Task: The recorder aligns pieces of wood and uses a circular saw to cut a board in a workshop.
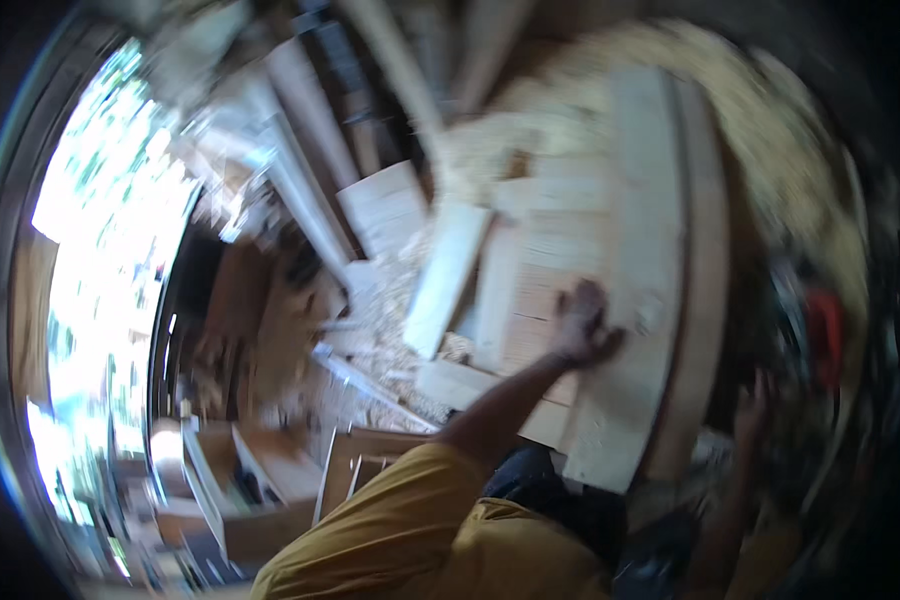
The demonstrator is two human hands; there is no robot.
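My left hand [585, 325] is open, its fingers spread, at the left edge of a long pale wooden plank [642, 250]. Whether it presses on the plank or hovers just over it, I cannot tell. A second board [705, 260] lies along the plank's right side. On the right, in shadow, is my right hand [755, 405], smeared by motion, so its grip does not show. Near it is a blurred red object [825, 338], perhaps part of a tool. Several flat boards [540, 270] lie under and left of my left hand.
Pale wood shavings [530, 130] cover the ground at the back and right. Loose offcuts [448, 280] lie left of the boards, with long timbers [305, 170] leaning behind. An open wooden box [235, 500] stands at the lower left, below a bright opening [110, 260].
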